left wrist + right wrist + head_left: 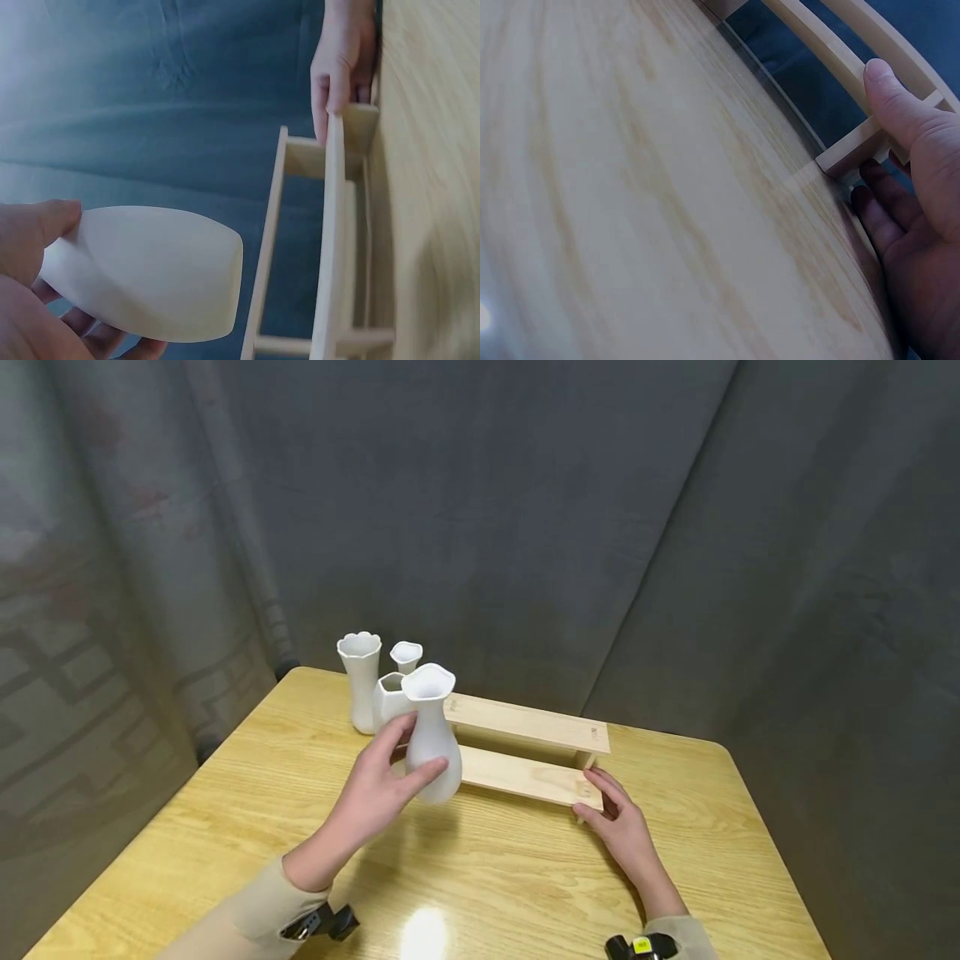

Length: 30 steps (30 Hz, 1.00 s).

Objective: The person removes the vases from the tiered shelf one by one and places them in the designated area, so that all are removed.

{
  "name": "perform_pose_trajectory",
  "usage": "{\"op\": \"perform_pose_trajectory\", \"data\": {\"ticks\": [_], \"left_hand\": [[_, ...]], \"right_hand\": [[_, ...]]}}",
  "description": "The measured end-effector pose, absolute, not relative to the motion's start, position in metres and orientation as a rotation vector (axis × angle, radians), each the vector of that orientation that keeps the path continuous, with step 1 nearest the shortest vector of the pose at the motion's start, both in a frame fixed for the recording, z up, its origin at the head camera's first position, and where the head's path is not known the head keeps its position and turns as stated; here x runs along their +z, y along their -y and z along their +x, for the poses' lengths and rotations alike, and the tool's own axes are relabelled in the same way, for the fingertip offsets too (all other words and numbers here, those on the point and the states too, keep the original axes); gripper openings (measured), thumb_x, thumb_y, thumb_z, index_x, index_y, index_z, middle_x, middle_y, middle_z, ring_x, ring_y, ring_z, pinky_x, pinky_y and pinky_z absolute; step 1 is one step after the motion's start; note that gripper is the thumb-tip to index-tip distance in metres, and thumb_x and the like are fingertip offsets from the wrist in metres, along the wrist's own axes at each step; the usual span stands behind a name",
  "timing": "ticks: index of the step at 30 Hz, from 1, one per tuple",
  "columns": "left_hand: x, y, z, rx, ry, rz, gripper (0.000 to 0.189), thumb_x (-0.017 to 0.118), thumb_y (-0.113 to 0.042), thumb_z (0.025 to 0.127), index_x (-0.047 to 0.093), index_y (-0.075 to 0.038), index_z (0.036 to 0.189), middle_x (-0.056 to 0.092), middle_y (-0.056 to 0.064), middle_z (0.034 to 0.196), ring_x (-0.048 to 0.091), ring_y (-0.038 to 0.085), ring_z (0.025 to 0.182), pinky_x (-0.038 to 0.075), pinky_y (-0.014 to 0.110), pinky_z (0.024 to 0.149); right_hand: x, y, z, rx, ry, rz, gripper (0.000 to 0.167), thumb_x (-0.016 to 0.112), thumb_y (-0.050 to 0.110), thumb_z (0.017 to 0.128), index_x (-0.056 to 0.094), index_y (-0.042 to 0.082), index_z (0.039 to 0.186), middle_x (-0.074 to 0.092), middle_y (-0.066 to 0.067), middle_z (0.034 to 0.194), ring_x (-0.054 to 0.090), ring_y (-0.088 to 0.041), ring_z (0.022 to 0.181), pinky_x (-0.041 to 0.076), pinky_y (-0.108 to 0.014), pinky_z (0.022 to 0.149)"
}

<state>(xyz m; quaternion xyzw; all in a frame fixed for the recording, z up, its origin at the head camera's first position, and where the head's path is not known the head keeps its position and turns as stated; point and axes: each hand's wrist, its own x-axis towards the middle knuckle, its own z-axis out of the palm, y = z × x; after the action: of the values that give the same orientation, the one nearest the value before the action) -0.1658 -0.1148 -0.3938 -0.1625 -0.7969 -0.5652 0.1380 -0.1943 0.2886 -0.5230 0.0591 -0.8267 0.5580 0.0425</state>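
Observation:
A white vase (pixel 433 739) with a wavy flared rim is held upright by my left hand (pixel 378 785), thumb on the near side and fingers behind it. The left wrist view shows the smooth lower body of the vase (pixel 154 274) off the table, beside the shelf. My right hand (pixel 621 822) grips the right end of the lower board of a two-tier wooden shelf (pixel 525 774). In the right wrist view the thumb of the right hand (pixel 930 172) lies over the board, with the fingers below near the shelf's leg.
Behind the held vase stand a tall scalloped vase (pixel 362 681), a faceted vase (pixel 387 699) and a slim-necked vase (pixel 406 655), partly hidden. The wooden table (pixel 510 877) reaches a grey curtain (pixel 480 527) at the back.

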Motion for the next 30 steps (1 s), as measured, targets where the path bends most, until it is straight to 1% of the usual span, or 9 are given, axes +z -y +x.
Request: {"op": "perform_pose_trajectory", "data": {"ticks": [6,9,14,16,18,20,23,26,30], "left_hand": [[-0.399,0.143,-0.160,-1.563,2.335,-0.420,0.063,0.087,-0.016,0.099,0.057,-0.007,0.154,0.068,0.014,0.142,0.065,0.032,0.129,0.054,0.057,0.110],[-0.402,0.156,-0.158,-1.521,2.338,-0.377,0.063,0.087,-0.014,0.098,0.058,-0.006,0.153,0.067,0.014,0.143,0.065,0.033,0.128,0.055,0.052,0.108],[-0.407,0.177,-0.156,-1.469,2.330,-0.275,0.062,0.087,-0.013,0.098,0.058,-0.002,0.152,0.066,0.017,0.144,0.065,0.035,0.128,0.052,0.019,0.103],[-0.408,0.185,-0.157,-1.449,2.319,-0.245,0.062,0.086,-0.013,0.099,0.057,0.000,0.153,0.065,0.019,0.145,0.064,0.037,0.130,0.048,0.013,0.101],[-0.410,0.191,-0.161,-1.423,2.312,-0.219,0.063,0.085,-0.012,0.100,0.056,0.001,0.153,0.064,0.021,0.147,0.063,0.039,0.131,0.051,0.021,0.105],[-0.413,0.196,-0.165,-1.402,2.304,-0.200,0.063,0.084,-0.011,0.100,0.054,0.003,0.154,0.061,0.023,0.148,0.062,0.041,0.133,0.053,0.037,0.109],[-0.419,0.202,-0.174,-1.383,2.300,-0.170,0.063,0.082,-0.009,0.101,0.052,0.005,0.155,0.059,0.026,0.149,0.061,0.045,0.133,0.050,0.059,0.110],[-0.428,0.206,-0.185,-1.381,2.297,-0.148,0.063,0.080,-0.009,0.103,0.050,0.006,0.156,0.056,0.028,0.150,0.059,0.047,0.134,0.048,0.065,0.111],[-0.440,0.212,-0.198,-1.388,2.307,-0.113,0.065,0.078,-0.011,0.105,0.046,0.006,0.158,0.053,0.030,0.151,0.056,0.048,0.136,0.047,0.066,0.113]], "right_hand": [[-0.523,-0.291,-0.191,1.687,2.538,0.176,0.068,0.081,0.026,0.103,0.054,0.011,0.164,0.034,-0.012,0.177,0.029,-0.036,0.164,0.034,-0.005,0.107],[-0.523,-0.292,-0.190,1.686,2.536,0.170,0.068,0.082,0.026,0.103,0.054,0.012,0.164,0.034,-0.011,0.177,0.029,-0.035,0.164,0.035,-0.005,0.108],[-0.524,-0.292,-0.189,1.685,2.540,0.171,0.068,0.082,0.026,0.103,0.055,0.011,0.163,0.034,-0.011,0.177,0.029,-0.036,0.164,0.035,-0.004,0.108],[-0.524,-0.292,-0.189,1.679,2.538,0.172,0.067,0.082,0.026,0.103,0.055,0.011,0.163,0.035,-0.012,0.177,0.030,-0.037,0.163,0.034,-0.005,0.108],[-0.523,-0.292,-0.189,1.684,2.539,0.168,0.068,0.082,0.026,0.103,0.055,0.012,0.164,0.034,-0.011,0.177,0.029,-0.036,0.164,0.034,-0.005,0.108],[-0.523,-0.292,-0.189,1.682,2.541,0.163,0.068,0.082,0.026,0.103,0.054,0.013,0.164,0.034,-0.010,0.177,0.029,-0.035,0.164,0.034,-0.005,0.108],[-0.522,-0.292,-0.189,1.684,2.544,0.163,0.068,0.082,0.027,0.103,0.054,0.013,0.164,0.034,-0.009,0.177,0.029,-0.034,0.164,0.034,-0.005,0.108],[-0.521,-0.292,-0.189,1.690,2.541,0.167,0.068,0.082,0.027,0.103,0.055,0.013,0.163,0.034,-0.010,0.177,0.029,-0.034,0.164,0.034,-0.005,0.108],[-0.521,-0.291,-0.188,1.699,2.544,0.159,0.068,0.082,0.028,0.103,0.055,0.014,0.163,0.034,-0.010,0.177,0.030,-0.033,0.164,0.035,-0.005,0.108]]}}
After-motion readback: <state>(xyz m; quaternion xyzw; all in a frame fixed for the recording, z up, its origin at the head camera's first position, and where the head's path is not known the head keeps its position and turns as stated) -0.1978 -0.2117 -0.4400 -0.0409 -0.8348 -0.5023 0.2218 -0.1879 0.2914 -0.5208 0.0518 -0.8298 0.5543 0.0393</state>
